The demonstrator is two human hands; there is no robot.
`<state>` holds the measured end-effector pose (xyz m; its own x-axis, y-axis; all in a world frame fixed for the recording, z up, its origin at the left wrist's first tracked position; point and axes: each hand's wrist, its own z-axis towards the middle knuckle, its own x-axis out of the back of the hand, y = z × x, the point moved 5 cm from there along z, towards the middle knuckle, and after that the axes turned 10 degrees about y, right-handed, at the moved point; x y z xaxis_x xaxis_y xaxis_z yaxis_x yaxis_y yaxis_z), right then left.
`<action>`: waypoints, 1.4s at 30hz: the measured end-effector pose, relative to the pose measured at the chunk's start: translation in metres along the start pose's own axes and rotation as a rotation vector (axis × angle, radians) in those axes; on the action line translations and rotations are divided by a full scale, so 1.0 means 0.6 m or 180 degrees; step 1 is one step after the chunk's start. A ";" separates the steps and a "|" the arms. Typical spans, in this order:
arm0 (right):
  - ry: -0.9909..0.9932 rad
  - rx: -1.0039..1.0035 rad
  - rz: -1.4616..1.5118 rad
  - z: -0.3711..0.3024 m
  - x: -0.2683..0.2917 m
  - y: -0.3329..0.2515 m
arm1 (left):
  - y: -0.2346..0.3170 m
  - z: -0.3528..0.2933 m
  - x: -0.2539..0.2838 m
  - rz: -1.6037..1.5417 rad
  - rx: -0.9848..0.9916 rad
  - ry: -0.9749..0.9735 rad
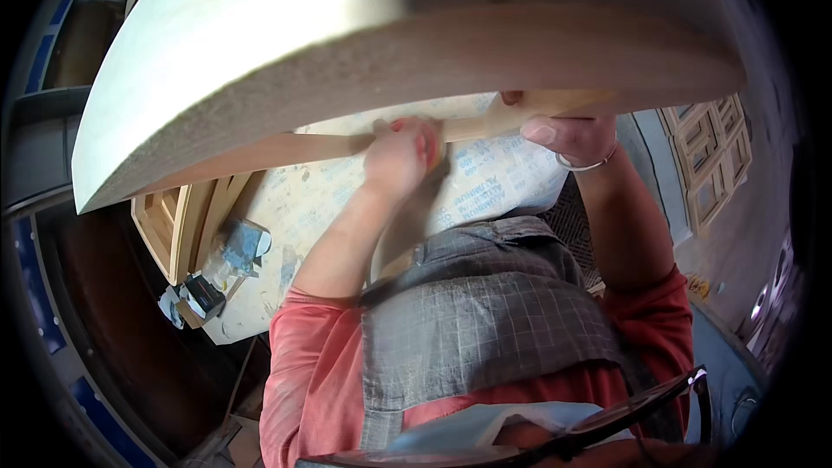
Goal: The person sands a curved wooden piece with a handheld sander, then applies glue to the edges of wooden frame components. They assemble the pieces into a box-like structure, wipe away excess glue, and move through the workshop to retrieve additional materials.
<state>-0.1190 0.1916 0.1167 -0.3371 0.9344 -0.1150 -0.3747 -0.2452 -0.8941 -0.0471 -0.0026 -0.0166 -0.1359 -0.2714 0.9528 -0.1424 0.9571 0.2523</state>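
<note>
– Printed sheeting (511, 178) covered part of a pale, dusty desk (299, 208); what was nearest the camera?

– Dark-rimmed glasses (572, 442) and a light blue mask (485, 425) at the bottom edge, then a grey checked apron (494, 303) over a red shirt (308, 355).

– Main thing?

– Big curved wooden piece (347, 43), across the top of the view, up over the far part of the desk. Smooth pale face, rougher edge.

– Hands, quickly.

– Left hand (394, 160): blurred, fingers curled round a red pad (426, 143), right by the underside of the wooden piece. Couldn't tell whether the pad touched the wood. Right hand (579, 137): thumb and a finger closed on the lower edge of the piece, fairly tight; other fingers hidden. White band (589, 163) on that wrist.

– Farther off?

– Left side: wooden frames (178, 225), a bluish plastic bag (243, 247) just beside them, small dark box (205, 296) near the desk's corner. Far right: latticed wooden panels (711, 156) above grey floor (728, 234).
</note>
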 end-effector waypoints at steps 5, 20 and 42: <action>-0.0136 0.0199 0.0366 0.007 -0.012 0.001 | -0.070 -0.013 -0.021 -0.0401 0.0323 -0.0143; -0.0142 0.0086 0.0807 -0.001 -0.022 0.009 | -0.107 -0.001 0.020 -0.0886 0.0833 0.0180; -0.0127 0.0455 -0.0402 -0.010 -0.014 -0.009 | -0.051 -0.026 -0.020 -0.0677 0.0033 0.0248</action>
<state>-0.1091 0.1869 0.1201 -0.3125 0.9498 0.0138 -0.5341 -0.1636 -0.8294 -0.0258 -0.0270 -0.0330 -0.0255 -0.4579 0.8886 -0.1699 0.8780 0.4476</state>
